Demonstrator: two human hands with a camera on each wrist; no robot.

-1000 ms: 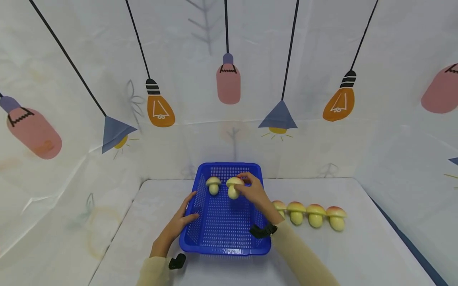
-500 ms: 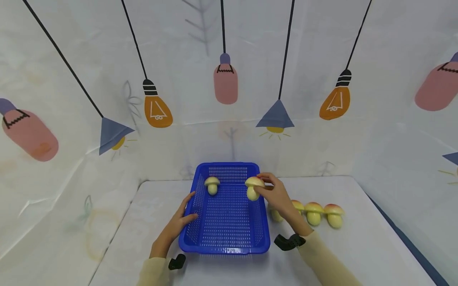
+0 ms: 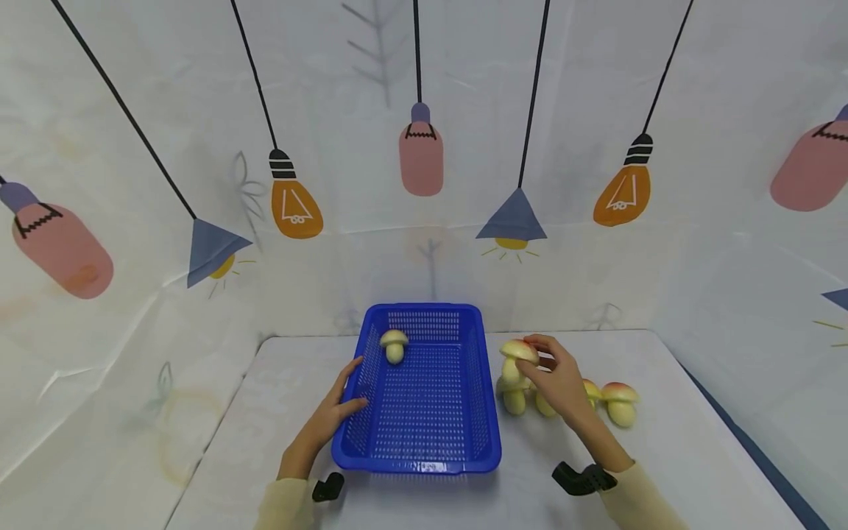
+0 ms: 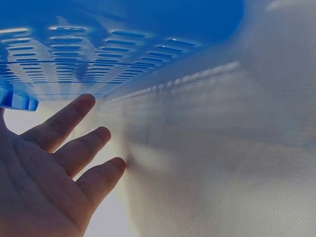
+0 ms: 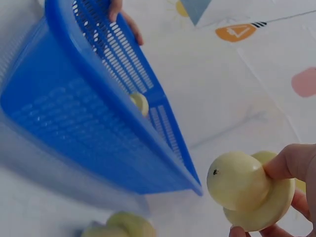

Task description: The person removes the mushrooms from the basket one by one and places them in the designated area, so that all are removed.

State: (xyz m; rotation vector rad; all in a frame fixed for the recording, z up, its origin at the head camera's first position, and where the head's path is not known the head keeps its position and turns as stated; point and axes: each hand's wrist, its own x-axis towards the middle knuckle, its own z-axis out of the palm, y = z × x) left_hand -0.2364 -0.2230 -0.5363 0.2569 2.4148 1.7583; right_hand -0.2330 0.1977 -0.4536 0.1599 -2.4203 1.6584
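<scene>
In the head view, a blue plastic basket [image 3: 416, 465] stands on the table with one toy mushroom [image 3: 394, 346] inside, near its back left corner. My left hand [image 3: 324, 416] holds the basket's left rim, thumb over the inner side; its other fingers [image 4: 81, 148] extend below the rim in the left wrist view. To the right of the basket, my right hand [image 3: 556, 375] pinches another toy mushroom [image 3: 518, 355] between thumb and fingers, above the left end of a mushroom row. The right wrist view shows the held mushroom's stem end [image 5: 237, 180] close up.
Several toy mushrooms with red-yellow caps, such as the rightmost mushroom [image 3: 620, 405], lie in a row right of the basket, partly hidden by my right hand. A white table [image 3: 689, 456] lies beneath; a lamp-printed white cloth [image 3: 371, 272] hangs behind it.
My right hand has carried its mushroom out of the basket to the right, over the row. One mushroom stays in the basket. The left hand and the basket have hardly moved.
</scene>
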